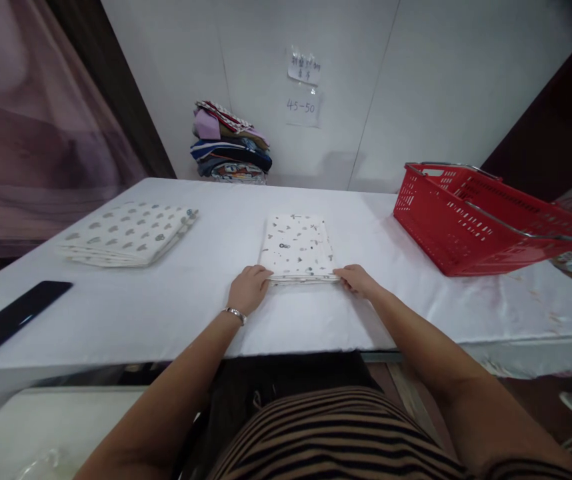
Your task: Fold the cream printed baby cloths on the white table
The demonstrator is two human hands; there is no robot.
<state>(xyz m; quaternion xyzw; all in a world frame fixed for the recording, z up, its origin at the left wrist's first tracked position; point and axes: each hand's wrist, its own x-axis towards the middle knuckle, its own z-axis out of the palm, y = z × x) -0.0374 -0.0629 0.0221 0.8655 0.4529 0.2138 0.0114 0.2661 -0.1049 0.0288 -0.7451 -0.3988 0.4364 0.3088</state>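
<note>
A folded white cloth (298, 247) with small dark and green printed figures lies flat on the white-covered table (206, 313) in front of me. My left hand (250, 288), with a silver bracelet at the wrist, pinches its near left corner. At the near right corner, my right hand (357, 280) grips the layered edge between thumb and fingers. Several layers show along the near fold. To the left rests another folded cloth (131, 233), white with a grey heart-like print, apart from both hands.
A red plastic basket (466, 227) with metal handles stands at the right. A black phone-like slab (16, 317) lies near the front left edge. Behind the table, a stack of folded fabrics (231, 147) leans by the wall, beside paper signs (303, 107).
</note>
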